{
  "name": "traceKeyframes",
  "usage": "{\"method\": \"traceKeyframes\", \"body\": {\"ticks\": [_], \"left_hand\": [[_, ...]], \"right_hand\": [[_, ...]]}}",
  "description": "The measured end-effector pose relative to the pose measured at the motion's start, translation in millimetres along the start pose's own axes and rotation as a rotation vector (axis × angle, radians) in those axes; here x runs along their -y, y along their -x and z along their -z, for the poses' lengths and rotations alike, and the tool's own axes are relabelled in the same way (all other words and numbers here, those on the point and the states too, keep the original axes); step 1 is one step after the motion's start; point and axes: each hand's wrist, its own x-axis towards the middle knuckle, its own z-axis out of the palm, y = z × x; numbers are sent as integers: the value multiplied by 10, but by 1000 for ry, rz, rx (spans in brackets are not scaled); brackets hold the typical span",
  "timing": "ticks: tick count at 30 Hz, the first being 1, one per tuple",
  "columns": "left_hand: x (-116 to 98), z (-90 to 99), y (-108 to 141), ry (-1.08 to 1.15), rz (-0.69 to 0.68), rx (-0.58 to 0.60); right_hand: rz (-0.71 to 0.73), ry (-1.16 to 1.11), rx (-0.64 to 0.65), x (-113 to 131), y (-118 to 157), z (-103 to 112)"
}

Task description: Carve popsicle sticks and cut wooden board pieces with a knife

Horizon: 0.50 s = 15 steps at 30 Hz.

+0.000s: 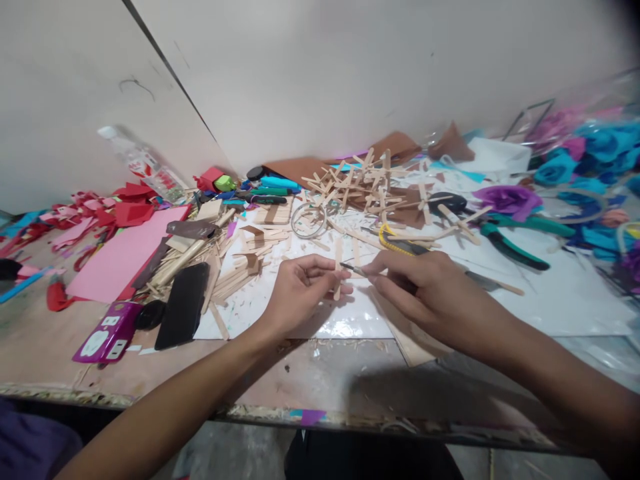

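Head view, glossy white sheet [350,325]: lies beneath the work.
Left hand [303,292]: fingers nearly closed, pinching a pale flat wooden stick [339,251].
Right hand [425,277]: fingers closed around a slim dark-tipped tool [356,269], tip at the stick.
Held stick: above the sheet, between the hands; judged unfinished.
Loose pale wooden sticks [234,283]: left of the hands, apparently unused.
Pile of crossed wooden sticks [346,193]: beyond the hands, apparently joined; count unclear.

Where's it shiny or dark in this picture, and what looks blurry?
In the head view, glare shines at the near edge of the white sheet; a dark shadow covers the table by the right arm; the blue paper at far right looks soft.
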Motion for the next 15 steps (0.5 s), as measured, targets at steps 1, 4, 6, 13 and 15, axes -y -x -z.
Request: {"method": "traceKeyframes", "body": {"ticks": [1,4,6,13,15], "left_hand": [[1,4,-2,-7,-11,3],[21,30,-5,-33,-42,1],[39,52,-6,-59,-58,-2],[55,85,-16,-100,-65,18],[47,78,-17,-82,-52,15]], "right_hand": [[6,19,-1,4,0,-1],[23,58,9,13,6,-2],[29,70,15,13,13,-4],[30,69,-11,-2,19,-25],[24,68,-4,-9,17,-33]]}}
